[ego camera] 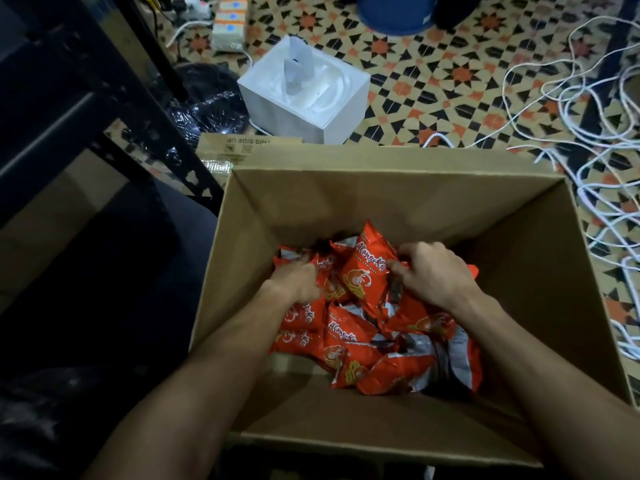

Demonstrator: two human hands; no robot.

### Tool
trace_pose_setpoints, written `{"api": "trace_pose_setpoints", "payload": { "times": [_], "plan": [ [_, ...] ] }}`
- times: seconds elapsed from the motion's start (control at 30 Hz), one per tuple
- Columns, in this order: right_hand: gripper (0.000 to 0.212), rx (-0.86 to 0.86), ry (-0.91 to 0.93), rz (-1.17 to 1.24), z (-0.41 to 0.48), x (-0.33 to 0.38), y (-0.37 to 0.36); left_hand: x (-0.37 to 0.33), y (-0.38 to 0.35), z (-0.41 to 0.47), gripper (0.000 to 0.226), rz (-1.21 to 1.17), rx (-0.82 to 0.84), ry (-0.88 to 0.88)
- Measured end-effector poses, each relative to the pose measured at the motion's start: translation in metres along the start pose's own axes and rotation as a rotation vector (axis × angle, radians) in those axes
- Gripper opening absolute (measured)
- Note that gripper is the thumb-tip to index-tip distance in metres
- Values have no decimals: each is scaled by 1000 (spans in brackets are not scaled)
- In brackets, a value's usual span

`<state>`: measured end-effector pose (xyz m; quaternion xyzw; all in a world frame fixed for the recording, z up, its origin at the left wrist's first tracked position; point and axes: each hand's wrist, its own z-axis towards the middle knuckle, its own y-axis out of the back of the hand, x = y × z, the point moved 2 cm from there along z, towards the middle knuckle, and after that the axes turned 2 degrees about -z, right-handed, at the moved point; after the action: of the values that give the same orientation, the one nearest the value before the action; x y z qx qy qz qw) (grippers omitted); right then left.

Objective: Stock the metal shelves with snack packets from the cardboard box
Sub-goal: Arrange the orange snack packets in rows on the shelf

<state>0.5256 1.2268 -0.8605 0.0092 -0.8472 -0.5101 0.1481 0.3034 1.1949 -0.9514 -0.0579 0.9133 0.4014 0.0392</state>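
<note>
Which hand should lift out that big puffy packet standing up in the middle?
Probably the right hand: its fingers already pinch the upright snack packet by its edge. The left hand is buried among other packets.

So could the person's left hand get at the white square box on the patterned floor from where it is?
Probably not without pulling out first: the left hand is down among orange snack packets inside the brown cardboard box, whose far wall stands between it and the white square box.

Both bare forearms reached down into the cardboard box (346, 202); the left hand (298, 282) and right hand (433, 275) curled, fingers bent.
</note>
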Motion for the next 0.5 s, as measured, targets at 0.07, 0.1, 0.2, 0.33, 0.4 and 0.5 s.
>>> {"api": "trace_pose_setpoints", "payload": {
  "times": [0.07,0.1,0.2,0.33,0.4,0.5],
  "plan": [
    [38,1,2,3,3,1,0,-5,-1,-3,35,79,-14,4],
    [40,2,0,-3,4,2,0,-8,1,-6,32,116,-27,10],
    [43,-12,-8,2,3,7,5,-10,11,-16,25,147,-71,2],
    [37,-77,18,48,-11,18,16,-3,36,-48,7,-5,-179,-9],
    [35,-119,48,63,-24,25,24,3,46,-72,12,-119,-250,-38],
    [32,-170,106,89,-45,42,40,13,55,-115,17,-251,-373,-94]
  ]
}}
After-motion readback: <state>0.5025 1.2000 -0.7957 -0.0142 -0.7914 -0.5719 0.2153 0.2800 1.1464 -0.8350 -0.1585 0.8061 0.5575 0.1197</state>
